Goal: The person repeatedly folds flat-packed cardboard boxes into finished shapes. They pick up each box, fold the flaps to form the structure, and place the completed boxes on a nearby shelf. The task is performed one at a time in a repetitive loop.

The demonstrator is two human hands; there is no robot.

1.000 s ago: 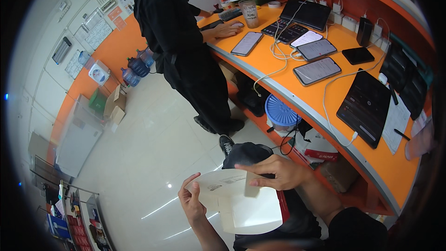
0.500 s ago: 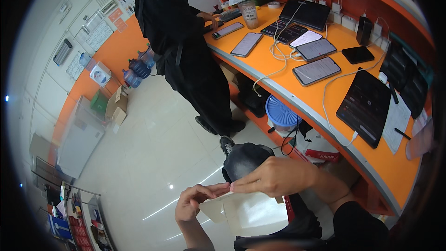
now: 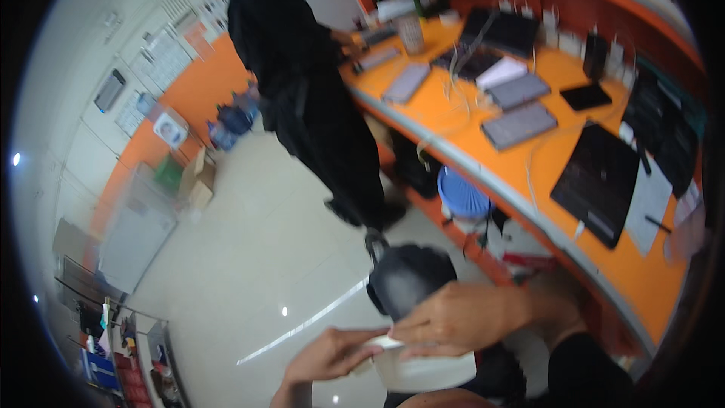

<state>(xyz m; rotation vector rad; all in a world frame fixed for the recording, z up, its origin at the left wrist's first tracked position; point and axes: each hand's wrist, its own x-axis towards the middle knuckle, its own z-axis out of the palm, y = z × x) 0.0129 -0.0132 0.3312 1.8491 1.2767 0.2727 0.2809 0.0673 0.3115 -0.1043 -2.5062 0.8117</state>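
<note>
A small white cardboard box (image 3: 434, 375) sits low in front of me, over my lap, its pale inside partly showing. Its near side runs under the lower edge, and my fingers cover the far rim. My left hand (image 3: 337, 355) pinches the box's left rim between thumb and fingers. From the right, my right hand (image 3: 462, 316) reaches across the top with its fingers closed on the far edge, close to the left fingertips. The picture is smeared by motion, so the flap between the fingers is unclear.
On the orange counter (image 3: 483, 162) lie several phones, a tablet (image 3: 596, 183), a laptop (image 3: 499, 32), white charging cables and a drink cup (image 3: 410, 35). A person in black (image 3: 302, 91) stands at its far end. Below is a blue-lidded tub (image 3: 462, 195). A rack (image 3: 124, 363) stands left.
My view has shifted, so the surroundings sit lower and slightly right. The left hand has gone from loosely bent fingers to pinching the box's rim. Less of the box's inside shows.
</note>
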